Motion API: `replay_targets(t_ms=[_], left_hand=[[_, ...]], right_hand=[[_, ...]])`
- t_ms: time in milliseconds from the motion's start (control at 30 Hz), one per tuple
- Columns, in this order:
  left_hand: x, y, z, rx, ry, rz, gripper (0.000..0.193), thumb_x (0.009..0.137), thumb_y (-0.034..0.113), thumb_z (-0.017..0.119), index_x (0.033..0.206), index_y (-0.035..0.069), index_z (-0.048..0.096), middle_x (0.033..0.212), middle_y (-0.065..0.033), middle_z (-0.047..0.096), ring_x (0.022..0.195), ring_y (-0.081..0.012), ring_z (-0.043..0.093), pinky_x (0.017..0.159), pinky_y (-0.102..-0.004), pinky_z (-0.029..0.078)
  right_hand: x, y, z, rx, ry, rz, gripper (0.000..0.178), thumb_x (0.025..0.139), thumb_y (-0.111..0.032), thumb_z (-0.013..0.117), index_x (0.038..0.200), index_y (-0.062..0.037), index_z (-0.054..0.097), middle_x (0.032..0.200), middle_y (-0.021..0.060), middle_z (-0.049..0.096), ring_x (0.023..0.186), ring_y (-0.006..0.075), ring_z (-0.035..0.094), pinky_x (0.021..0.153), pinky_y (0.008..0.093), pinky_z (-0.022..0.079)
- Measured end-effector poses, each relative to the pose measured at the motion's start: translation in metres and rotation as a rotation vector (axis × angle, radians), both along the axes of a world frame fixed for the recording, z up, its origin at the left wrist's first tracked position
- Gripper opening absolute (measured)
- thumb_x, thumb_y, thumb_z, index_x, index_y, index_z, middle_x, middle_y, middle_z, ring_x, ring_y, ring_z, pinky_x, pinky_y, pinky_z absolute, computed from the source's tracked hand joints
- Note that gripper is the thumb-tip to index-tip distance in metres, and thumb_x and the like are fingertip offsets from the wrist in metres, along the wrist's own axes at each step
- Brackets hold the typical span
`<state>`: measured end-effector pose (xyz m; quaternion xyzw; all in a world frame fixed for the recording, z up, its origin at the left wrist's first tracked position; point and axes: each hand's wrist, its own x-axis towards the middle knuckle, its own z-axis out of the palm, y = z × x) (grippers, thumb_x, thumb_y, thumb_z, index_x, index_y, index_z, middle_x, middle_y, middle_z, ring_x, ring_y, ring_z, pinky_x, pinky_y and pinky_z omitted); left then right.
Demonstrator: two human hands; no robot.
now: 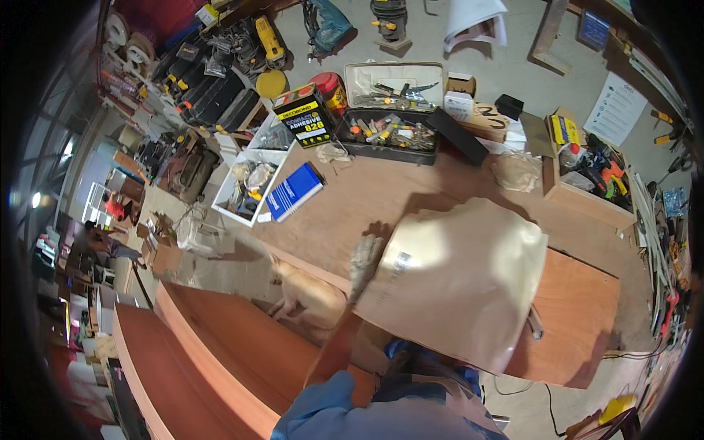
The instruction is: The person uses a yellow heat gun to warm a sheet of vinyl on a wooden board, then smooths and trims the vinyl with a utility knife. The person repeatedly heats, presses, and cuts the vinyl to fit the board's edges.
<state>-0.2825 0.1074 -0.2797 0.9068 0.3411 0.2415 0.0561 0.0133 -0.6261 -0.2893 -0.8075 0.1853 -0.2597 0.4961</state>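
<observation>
A large cream, glossy sheet (455,282) with a slightly ragged far edge hangs tilted over the near side of the workbench (337,209). My left hand (364,260), in a pale knitted work glove, grips the sheet's left edge; part of the fingers is hidden by it. My right hand does not show; the sheet covers the area in front of my body. Under the sheet's right side lies a reddish-brown plywood panel (576,315). A grey metal-looking piece (536,325) sticks out beside the sheet's right edge.
At the bench's back stand an adhesive tin (304,117), an open toolbox (389,136) and a blue box (296,192). A wooden tray of tools (590,191) is at right. Long reddish-brown boards (242,352) and a lying dog (308,293) are at left.
</observation>
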Motion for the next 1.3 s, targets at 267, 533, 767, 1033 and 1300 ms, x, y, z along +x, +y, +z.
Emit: replay_targets(t_ms=[267, 533, 767, 1033, 1300], left_hand=[[0.024, 0.010, 0.001, -0.218, 0.163, -0.764, 0.066, 0.086, 0.034, 0.059, 0.142, 0.002, 0.044, 0.144, -0.0234, 0.044, 0.140, -0.0396, 0.034, 0.118, -0.0492, 0.024], [-0.030, -0.005, -0.043, -0.279, 0.269, -0.643, 0.069, 0.087, 0.038, 0.057, 0.145, 0.003, 0.040, 0.148, -0.0244, 0.039, 0.143, -0.0412, 0.029, 0.119, -0.0510, 0.020], [-0.039, 0.072, -0.099, -0.148, 0.366, -0.307, 0.072, 0.089, 0.042, 0.056, 0.147, 0.004, 0.037, 0.152, -0.0253, 0.034, 0.145, -0.0426, 0.025, 0.119, -0.0526, 0.017], [0.008, 0.081, -0.134, 0.014, 0.397, -0.359, 0.079, 0.091, 0.054, 0.049, 0.154, 0.010, 0.027, 0.160, -0.0216, 0.021, 0.147, -0.0454, 0.015, 0.116, -0.0643, 0.009], [0.010, 0.071, -0.096, -0.102, 0.450, -0.374, 0.081, 0.091, 0.055, 0.047, 0.155, 0.011, 0.025, 0.160, -0.0215, 0.020, 0.147, -0.0456, 0.014, 0.115, -0.0654, 0.009]], right_hand=[[-0.196, 0.084, -0.028, 0.178, 0.163, -0.256, 0.018, 0.083, -0.020, 0.062, 0.074, -0.0091, 0.051, 0.062, 0.0031, 0.049, 0.052, 0.0162, 0.046, 0.048, 0.0318, 0.038], [-0.301, 0.205, -0.075, 0.543, 0.443, -0.216, 0.021, 0.087, -0.023, 0.060, 0.075, -0.0074, 0.054, 0.060, 0.0037, 0.049, 0.049, 0.0184, 0.050, 0.048, 0.0322, 0.042], [-0.376, 0.270, -0.138, 0.634, 0.748, -0.114, 0.015, 0.081, -0.013, 0.066, 0.082, 0.0018, 0.063, 0.061, 0.0096, 0.058, 0.049, 0.0219, 0.058, 0.045, 0.0362, 0.049], [-0.463, 0.341, -0.166, 0.121, 0.931, 0.142, 0.033, 0.080, -0.028, 0.065, 0.094, 0.0018, 0.067, 0.080, 0.0189, 0.070, 0.073, 0.0327, 0.070, 0.065, 0.0421, 0.055], [-0.516, 0.393, -0.167, 0.101, 1.174, 0.251, 0.052, 0.076, -0.045, 0.068, 0.105, -0.0017, 0.071, 0.106, 0.0229, 0.070, 0.101, 0.0369, 0.067, 0.089, 0.0419, 0.052]])
